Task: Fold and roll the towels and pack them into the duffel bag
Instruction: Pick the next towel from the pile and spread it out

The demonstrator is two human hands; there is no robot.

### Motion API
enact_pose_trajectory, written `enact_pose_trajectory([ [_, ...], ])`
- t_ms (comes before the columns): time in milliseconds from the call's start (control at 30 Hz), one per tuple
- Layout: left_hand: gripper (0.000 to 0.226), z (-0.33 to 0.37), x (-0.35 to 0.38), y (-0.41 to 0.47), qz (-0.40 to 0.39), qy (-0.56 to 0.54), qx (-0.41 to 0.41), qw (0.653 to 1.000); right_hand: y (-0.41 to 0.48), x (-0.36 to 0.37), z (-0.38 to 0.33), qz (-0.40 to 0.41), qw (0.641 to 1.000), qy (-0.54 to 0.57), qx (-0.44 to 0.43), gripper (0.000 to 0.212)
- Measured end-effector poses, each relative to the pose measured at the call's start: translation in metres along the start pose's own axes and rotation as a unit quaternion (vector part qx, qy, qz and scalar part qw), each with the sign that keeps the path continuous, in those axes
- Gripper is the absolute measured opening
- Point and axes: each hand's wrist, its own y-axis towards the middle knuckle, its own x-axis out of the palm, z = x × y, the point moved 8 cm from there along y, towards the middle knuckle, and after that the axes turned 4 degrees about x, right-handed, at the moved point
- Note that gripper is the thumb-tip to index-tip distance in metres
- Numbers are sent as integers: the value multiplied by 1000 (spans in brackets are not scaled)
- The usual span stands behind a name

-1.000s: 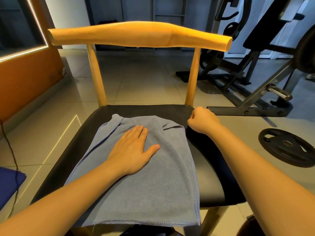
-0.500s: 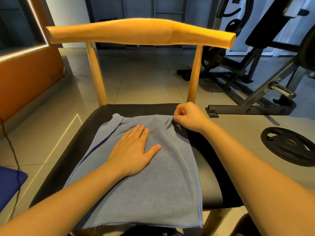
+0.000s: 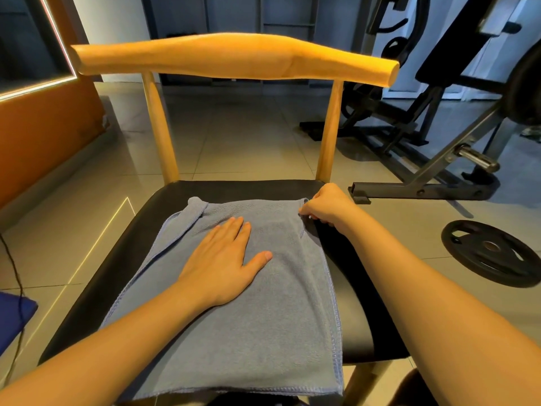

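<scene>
the fingers (image 3: 235, 230) of the left hand (image 3: 225, 265) lie straight and flat, pressing the middle of one grey-blue towel (image 3: 263, 323). the right hand (image 3: 329, 205) has its fingers curled, pinching the towel's far right corner. both forearms reach forward from below. the towel is spread on the black seat of one wooden chair (image 3: 354, 303), its far left corner bunched. one weight plate (image 3: 491, 253) lies on the floor at the right, near one weight bench (image 3: 424, 183).

Tiled floor (image 3: 240, 136), wooden chair (image 3: 234, 58), orange wall (image 3: 44, 133), weight bench (image 3: 433, 118).
</scene>
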Motion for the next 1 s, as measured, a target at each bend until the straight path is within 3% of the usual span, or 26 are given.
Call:
enact_pose_trajectory([
  [200,90,0,2,0,-6,8,7,1000,5,-7,6,-9,996,68,48,14],
  [300,90,0,1,-1,-8,6,2,1000,8,-7,0,37,999,14,14,17],
  [433,90,1,2,-2,-5,11,7,1000,-3,-1,-9,-21,999,-51,-2,31],
  [600,86,3,-1,-2,-10,1,2,1000,-6,-2,-7,-18,995,-99,3,23],
  [733,63,-2,-21,2,21,-68,21,997,-7,-7,-6,40,986,-162,1,20],
  [833,28,-38,-70,18,112,-117,-13,987,-19,-5,-33,129,962,-223,-93,11],
  [900,14,-76,-96,35,154,-119,-72,978,-30,12,-58,117,953,-202,-195,6],
  [1000,10,-119,-89,63,59,-168,-121,977,-40,45,-76,44,938,-210,-271,12],
])
